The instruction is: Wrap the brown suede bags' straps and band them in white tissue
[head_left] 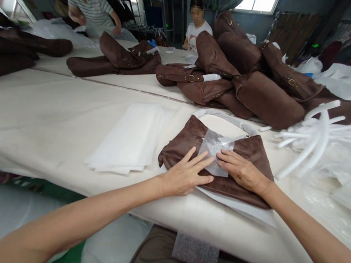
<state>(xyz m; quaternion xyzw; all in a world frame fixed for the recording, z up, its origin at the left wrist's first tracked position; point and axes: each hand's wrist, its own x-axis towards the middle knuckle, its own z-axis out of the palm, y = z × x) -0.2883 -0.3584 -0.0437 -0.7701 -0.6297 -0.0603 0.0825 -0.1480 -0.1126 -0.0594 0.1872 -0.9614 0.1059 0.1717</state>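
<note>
A brown leather bag (184, 139) lies flat on the covered table, with white sheets (240, 206) partly under its near edge. Across its middle is a translucent white wrap (212, 149). My left hand (185, 173) rests on the bag's near left part, fingers spread, fingertips at the wrap's lower left. On the wrap's right side lies my right hand (243, 170), its fingers stretched out flat and close together. A wrapped strap (225, 116) curves behind the bag. Neither hand holds anything that I can see.
White sheets (130, 137) lie left of the bag. More brown bags (268, 97) are piled behind, and others (113, 58) sit at the back left. White foam tubes (315, 141) and clear plastic are at the right. People (92, 5) stand across the table (47, 114).
</note>
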